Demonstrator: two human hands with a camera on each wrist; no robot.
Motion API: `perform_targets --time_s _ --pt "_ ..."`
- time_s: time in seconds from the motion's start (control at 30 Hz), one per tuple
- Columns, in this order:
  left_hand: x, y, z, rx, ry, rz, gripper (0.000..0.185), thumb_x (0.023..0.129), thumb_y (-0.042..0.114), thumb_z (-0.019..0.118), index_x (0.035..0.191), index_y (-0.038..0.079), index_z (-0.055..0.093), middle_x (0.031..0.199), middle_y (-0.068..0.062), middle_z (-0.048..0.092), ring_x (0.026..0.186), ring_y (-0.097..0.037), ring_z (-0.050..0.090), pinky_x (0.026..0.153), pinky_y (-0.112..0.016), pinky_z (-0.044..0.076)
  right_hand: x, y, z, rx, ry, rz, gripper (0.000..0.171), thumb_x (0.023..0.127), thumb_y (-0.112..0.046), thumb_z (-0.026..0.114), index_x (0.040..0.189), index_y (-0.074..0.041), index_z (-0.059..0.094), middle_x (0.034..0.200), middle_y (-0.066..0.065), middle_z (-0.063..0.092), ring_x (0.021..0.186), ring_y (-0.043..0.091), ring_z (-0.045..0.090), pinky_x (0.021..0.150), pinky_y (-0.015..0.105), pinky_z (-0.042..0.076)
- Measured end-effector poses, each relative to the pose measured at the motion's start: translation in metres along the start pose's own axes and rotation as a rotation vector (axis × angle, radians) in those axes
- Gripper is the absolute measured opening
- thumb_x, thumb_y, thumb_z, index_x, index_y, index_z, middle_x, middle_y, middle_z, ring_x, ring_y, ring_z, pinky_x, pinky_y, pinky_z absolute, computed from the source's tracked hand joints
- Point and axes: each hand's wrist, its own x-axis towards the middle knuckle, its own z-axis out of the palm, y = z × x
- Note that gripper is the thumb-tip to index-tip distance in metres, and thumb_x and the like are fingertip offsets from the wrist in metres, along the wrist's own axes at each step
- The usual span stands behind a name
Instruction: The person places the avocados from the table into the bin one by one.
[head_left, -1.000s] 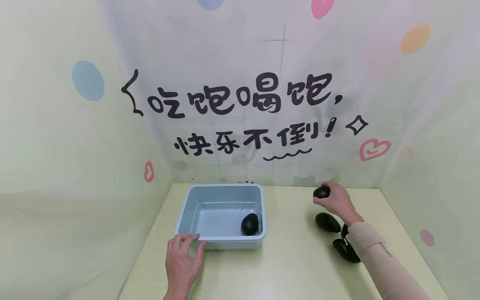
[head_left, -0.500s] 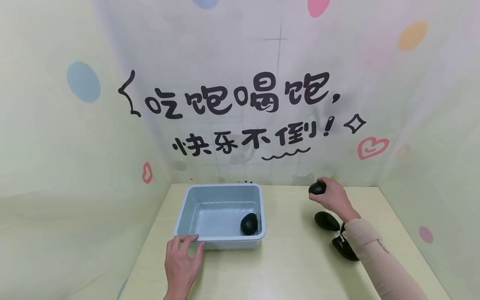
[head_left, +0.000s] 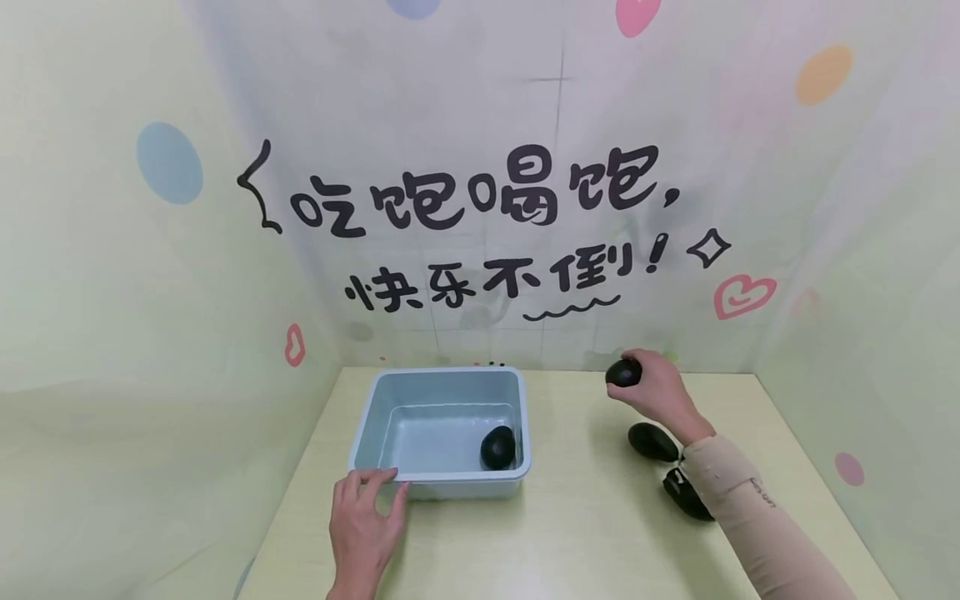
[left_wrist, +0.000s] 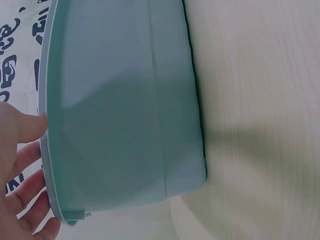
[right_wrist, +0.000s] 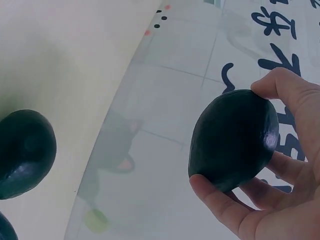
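My right hand pinches a dark green, nearly black avocado between thumb and fingers, raised near the back of the table. The right wrist view has this avocado large and smooth against the wall. Another avocado lies in the right part of a light blue plastic tub. My left hand rests its fingertips on the near left rim of the tub. In the left wrist view, thumb and fingertips touch the rim. Under my right forearm, an avocado lies beside another, partly hidden by the sleeve.
The pale wooden table meets a printed cloth wall at the back, with cloth on both sides too. In the right wrist view, an avocado on the table shows at the left edge.
My right hand has moved a little left and up with the avocado in its fingers. My left hand and the tub have stayed in place.
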Motion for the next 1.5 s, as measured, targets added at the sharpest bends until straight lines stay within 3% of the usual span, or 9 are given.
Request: perform_targets --time_s 1.03,1.5 --pt "-0.003 0.001 0.001 -0.012 0.0 -0.013 0.028 0.075 0.019 0.093 0.098 0.009 0.079 0.096 -0.01 0.064 0.095 -0.036 0.06 0.077 -0.05 0.051 0.005 -0.04 0.02 0.035 0.0 -0.088 0.061 0.083 -0.027 0.082 0.133 0.004 0.066 0.13 0.025 0.069 0.115 0.039 0.065 0.093 0.054 0.056" --pt "-0.003 0.001 -0.002 0.007 -0.001 -0.023 0.028 0.074 0.018 0.094 0.097 0.01 0.08 0.095 -0.009 0.064 0.096 -0.036 0.06 0.077 -0.05 0.052 0.008 -0.056 0.03 0.062 -0.033 -0.083 0.062 0.083 -0.029 0.082 0.135 0.002 0.066 0.132 0.023 0.069 0.114 0.038 0.063 0.091 0.052 0.055"
